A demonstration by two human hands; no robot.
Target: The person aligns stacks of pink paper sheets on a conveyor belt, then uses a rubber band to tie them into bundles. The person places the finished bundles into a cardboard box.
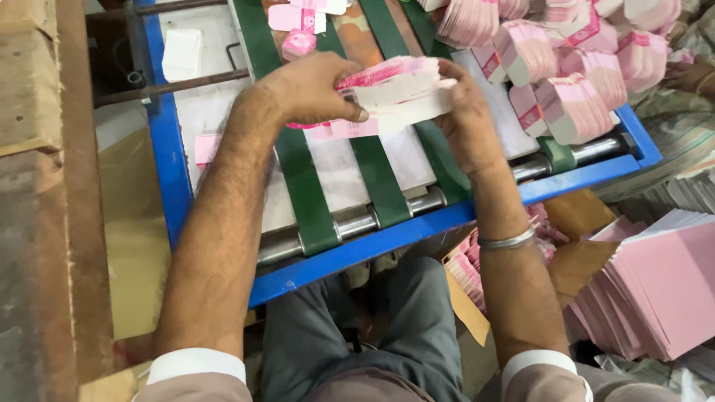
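Both hands meet over the middle of the conveyor, forearms reaching up from six o'clock with white cuffs at the elbows. The person's left hand [309, 89] lies palm-down, fingers curled over the near face of a stack of pink-and-white flat cartons [391, 88], thumb pressed along its lower edge. The right hand [465, 119], wearing a thin metal bangle [508, 240] at the wrist, clamps the stack's other end, so the bundle is squeezed between the two palms, held just above the belts.

The cartons are thin printed card, their edges fanned slightly, pink on the faces and pale on the cut sides. Beneath run green belts [309, 201] over a pale plate and steel rollers [357, 223], framed in blue-painted metal [387, 238]. At one to two o'clock, more banded bundles [573, 104] of the same card crowd the conveyor's far end. At four o'clock, well apart from the hands, lies a slanted pile of plain pink sheets [655, 290].
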